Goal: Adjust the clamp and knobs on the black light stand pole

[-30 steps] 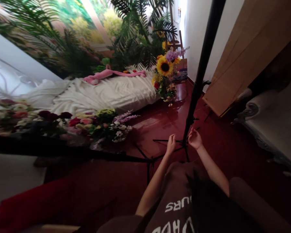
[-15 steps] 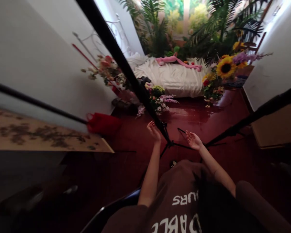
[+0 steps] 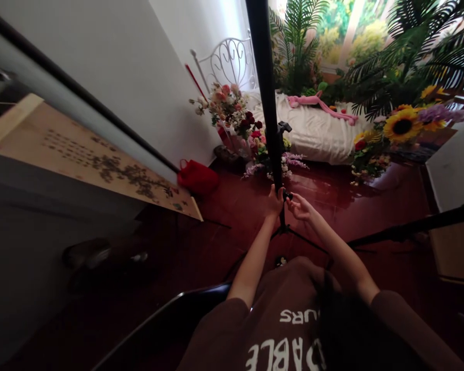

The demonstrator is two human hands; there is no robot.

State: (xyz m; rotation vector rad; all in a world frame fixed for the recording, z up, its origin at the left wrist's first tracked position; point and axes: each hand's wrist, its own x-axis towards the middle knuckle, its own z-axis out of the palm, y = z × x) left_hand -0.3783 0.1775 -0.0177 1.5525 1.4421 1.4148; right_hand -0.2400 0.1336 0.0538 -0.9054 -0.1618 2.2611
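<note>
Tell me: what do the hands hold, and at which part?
The left hand holds the black stand pole low down; the right hand pinches a small knob on that pole.

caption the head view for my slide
Left hand at a black tripod stand's pole, right hand at its small knob, sunflower bouquet beyond on the glossy red floor

A black tripod stand [image 3: 266, 93] rises upright on splayed legs, a small knob [image 3: 288, 196] jutting from its pole.

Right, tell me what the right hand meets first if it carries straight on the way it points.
The right hand points at the small black knob on the black stand pole, so that comes first. Its fingertips look very close to the knob, perhaps touching, but depth is hard to judge here.
</note>
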